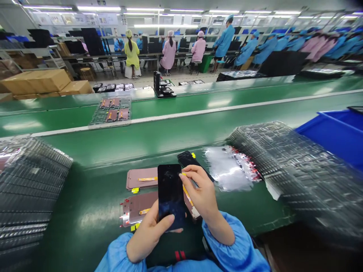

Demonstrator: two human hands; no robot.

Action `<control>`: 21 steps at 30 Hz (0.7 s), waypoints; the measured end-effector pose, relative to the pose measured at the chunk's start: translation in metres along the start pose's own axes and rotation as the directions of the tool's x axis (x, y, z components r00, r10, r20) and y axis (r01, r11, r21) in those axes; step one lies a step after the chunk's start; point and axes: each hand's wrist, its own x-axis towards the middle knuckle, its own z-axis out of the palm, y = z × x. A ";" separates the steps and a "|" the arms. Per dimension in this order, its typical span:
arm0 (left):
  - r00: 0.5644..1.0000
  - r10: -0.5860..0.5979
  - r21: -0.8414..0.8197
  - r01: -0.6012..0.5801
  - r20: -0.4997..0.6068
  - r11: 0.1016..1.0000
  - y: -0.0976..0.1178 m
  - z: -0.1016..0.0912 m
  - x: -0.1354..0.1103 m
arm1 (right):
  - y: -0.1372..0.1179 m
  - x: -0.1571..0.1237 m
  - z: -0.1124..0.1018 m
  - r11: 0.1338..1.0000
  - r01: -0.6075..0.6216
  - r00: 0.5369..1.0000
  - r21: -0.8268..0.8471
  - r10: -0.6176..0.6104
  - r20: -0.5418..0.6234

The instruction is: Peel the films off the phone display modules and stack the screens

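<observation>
Upright in front of me is a black phone screen [169, 192], its glossy dark face toward me. My left hand [146, 236] grips its lower end, thumb across the front. At the screen's upper right edge, my right hand [202, 190] pinches a small yellow tab [183, 174]. Behind the screen lie pinkish-brown panels [133, 178] with orange flex cables and yellow tabs. Nearer, another panel [133, 209] under clear film with red tabs shows partly. A dark phone screen [188, 158] rests beyond my right hand, and clear films [227, 168] with red tabs spread beside it.
Tall stacks of clear plastic trays stand at left [36, 189] and right [283, 162]. A blue bin [334, 130] sits at far right. Across the green bench [99, 151], a clear tray [98, 115] holds several panels near a black stand [163, 88]. People in coloured coats work beyond.
</observation>
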 end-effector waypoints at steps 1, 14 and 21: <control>1.000 0.013 0.009 -0.013 -0.002 1.000 -0.001 0.000 0.000 | -0.001 -0.002 0.003 0.995 0.035 0.997 -0.095 -0.040 -0.058; 0.972 0.188 0.063 -0.181 -0.138 0.981 0.014 0.000 0.006 | -0.050 -0.020 -0.021 0.883 0.202 0.826 0.425 -0.386 0.410; 0.985 0.125 -0.013 -0.127 -0.120 0.992 0.023 -0.011 -0.002 | -0.021 -0.026 -0.047 0.766 -0.206 0.790 0.609 -0.237 0.566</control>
